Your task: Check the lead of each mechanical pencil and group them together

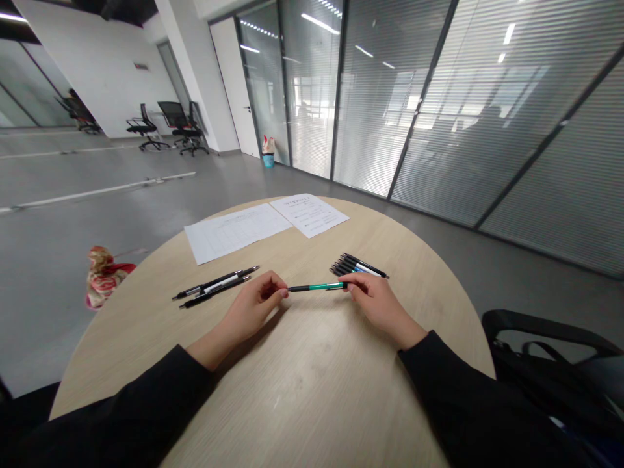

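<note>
A green and black pen (319, 286) lies crosswise between my two hands, just above or on the wooden tabletop. My left hand (258, 300) pinches its black left end between thumb and fingers. At the other end, my right hand (374, 298) is closed around the pen near its clip. Just beyond my right hand, several pens (358, 265) sit side by side in a row, mostly black, with white and blue parts on some. To the left of my left hand, a few loose black and white pens (214, 286) lie at a slant.
Two printed paper sheets (238, 229) lie at the far side of the round table (302, 390). A black chair (541, 325) stands at the right. A patterned bag (104, 276) is beyond the left edge. Glass partitions (380, 97) rise behind.
</note>
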### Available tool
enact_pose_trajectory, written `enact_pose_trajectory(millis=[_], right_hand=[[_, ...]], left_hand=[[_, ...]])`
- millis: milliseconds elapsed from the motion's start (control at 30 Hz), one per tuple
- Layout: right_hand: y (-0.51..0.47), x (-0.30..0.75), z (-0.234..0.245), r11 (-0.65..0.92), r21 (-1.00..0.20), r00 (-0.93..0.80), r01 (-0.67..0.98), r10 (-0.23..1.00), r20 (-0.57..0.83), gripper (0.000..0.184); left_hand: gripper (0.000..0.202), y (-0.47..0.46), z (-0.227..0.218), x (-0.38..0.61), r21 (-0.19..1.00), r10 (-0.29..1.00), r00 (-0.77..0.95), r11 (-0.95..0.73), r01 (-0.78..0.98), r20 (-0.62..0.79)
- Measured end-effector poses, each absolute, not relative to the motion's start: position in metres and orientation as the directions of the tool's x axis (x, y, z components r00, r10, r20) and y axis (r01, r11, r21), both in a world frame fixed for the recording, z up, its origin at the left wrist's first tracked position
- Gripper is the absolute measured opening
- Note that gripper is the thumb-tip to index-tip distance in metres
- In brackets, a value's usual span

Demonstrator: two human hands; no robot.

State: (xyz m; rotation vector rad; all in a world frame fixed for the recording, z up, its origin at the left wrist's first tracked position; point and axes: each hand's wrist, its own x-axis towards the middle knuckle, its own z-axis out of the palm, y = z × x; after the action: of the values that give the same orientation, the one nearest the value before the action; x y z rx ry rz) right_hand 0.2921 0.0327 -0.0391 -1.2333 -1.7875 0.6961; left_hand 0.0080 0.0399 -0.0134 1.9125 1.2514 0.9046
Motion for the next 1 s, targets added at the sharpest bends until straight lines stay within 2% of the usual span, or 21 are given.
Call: enact_pose_trajectory(millis=[367,767,1000], right_hand=[[0.0377,0.2947,-0.0485,0.301,-0.832,-0.123,0.466,0.953,0.276,0.025],[0.0364,0.2930,-0.0469,0.237,-0.901,-0.071,0.363,0.971,0.227,0.020],[0.0337,0.2918,-0.0407,0.205,-0.909,-0.072,0.362,0.979,0.192,0.015]], left_hand=[[0.017,0.0402,-0.0146,0.0074,0.825,0.938,0.289,-0.312,0.471,0.190],[0.017,0.0376,-0.0106,0.0095,0.842,0.940,0.285,-0.302,0.446,0.186],[0.016,0.0382,-0.0114,0.0092,0.828,0.938,0.288,-0.313,0.465,0.193]])
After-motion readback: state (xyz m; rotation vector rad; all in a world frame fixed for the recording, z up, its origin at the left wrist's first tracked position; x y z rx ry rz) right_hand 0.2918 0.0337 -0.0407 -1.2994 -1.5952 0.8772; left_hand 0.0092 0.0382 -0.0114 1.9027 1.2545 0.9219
